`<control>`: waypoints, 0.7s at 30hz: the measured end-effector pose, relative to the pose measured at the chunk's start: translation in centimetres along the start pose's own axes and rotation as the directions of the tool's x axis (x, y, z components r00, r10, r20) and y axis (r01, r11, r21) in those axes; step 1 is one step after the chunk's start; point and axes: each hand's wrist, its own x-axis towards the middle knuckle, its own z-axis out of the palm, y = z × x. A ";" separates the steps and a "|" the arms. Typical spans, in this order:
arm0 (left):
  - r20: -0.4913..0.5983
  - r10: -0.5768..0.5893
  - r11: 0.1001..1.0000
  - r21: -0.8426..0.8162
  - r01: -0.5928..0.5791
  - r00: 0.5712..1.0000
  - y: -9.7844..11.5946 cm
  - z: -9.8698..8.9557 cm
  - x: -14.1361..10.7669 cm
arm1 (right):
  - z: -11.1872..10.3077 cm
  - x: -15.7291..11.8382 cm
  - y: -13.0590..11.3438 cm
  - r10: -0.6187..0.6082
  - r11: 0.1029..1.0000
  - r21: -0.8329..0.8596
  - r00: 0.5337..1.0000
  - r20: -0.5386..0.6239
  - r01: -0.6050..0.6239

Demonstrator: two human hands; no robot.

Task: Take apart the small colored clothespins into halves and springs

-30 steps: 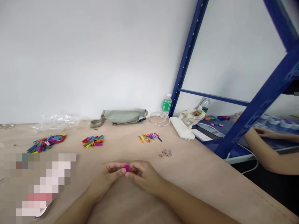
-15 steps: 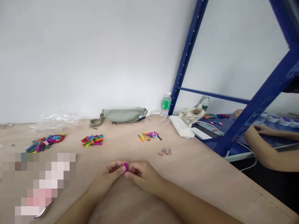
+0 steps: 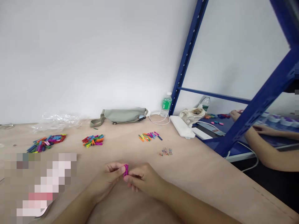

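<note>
A small magenta clothespin [image 3: 126, 170] is pinched between my two hands, low in the middle of the head view. The thumb and fingers of my left hand [image 3: 109, 175] grip its upper left side. My right hand [image 3: 144, 180] pinches its lower end with thumb and forefinger; parts of the clothespin are covered by the fingertips. Beyond my hands lie a mixed pile of coloured clothespins [image 3: 92, 141] and a row of separate coloured clothespin pieces [image 3: 149, 136]. Several tiny metal springs [image 3: 166, 151] lie to the right.
A bigger clothespin pile [image 3: 48, 143] and clear plastic bag [image 3: 57, 121] are at the left. A grey-green waist bag [image 3: 125, 115], water bottle [image 3: 166, 104] and white power strip [image 3: 182, 127] stand along the back. Beyond the blue rack [image 3: 254, 102], a co-worker's arm [image 3: 263, 152] is visible.
My right hand's thumb and forefinger have closed onto the clothespin's lower end, and more of the clothespin shows between my hands. The co-worker's hand has shifted slightly left.
</note>
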 end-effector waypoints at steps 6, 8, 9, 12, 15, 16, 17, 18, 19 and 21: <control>0.033 -0.076 0.996 -0.033 0.077 0.997 0.1 -0.4 0.0 | -0.1 0.0 0.1 -0.134 0.985 -0.106 0.990 0.033 0.137; 0.023 -0.101 0.994 -0.028 0.101 0.995 0.0 -0.6 0.0 | -0.2 0.0 0.1 -0.182 0.970 -0.155 0.982 0.058 0.189; 0.017 -0.115 0.993 -0.021 0.115 0.993 0.0 -0.7 -0.1 | -0.2 0.1 0.1 -0.203 0.961 -0.179 0.977 0.065 0.212; -0.004 -0.143 0.990 0.003 0.143 0.990 0.0 -0.9 -0.2 | -0.3 0.1 0.3 -0.262 0.927 -0.255 0.961 0.087 0.276; -0.041 -0.142 0.989 0.030 0.144 0.989 0.0 -1.0 -0.3 | -0.2 0.1 0.6 -0.296 0.891 -0.329 0.950 0.099 0.312; -0.053 -0.139 0.989 0.041 0.141 0.989 0.0 -1.0 -0.3 | -0.2 0.1 0.7 -0.299 0.884 -0.347 0.949 0.094 0.313; -0.061 -0.133 0.989 0.055 0.136 0.989 -0.1 -1.0 -0.3 | -0.3 0.1 0.8 -0.302 0.879 -0.360 0.949 0.088 0.313; -0.067 -0.125 0.989 0.073 0.129 0.990 -0.1 -1.0 -0.3 | -0.3 0.1 0.8 -0.306 0.873 -0.373 0.948 0.083 0.315; -0.073 -0.114 0.988 0.093 0.120 0.991 -0.1 -1.0 -0.3 | -0.4 0.0 0.9 -0.311 0.865 -0.388 0.947 0.083 0.318; -0.081 -0.095 0.985 0.134 0.105 0.992 -0.1 -0.9 -0.3 | -0.6 0.0 0.9 -0.319 0.841 -0.430 0.943 0.098 0.329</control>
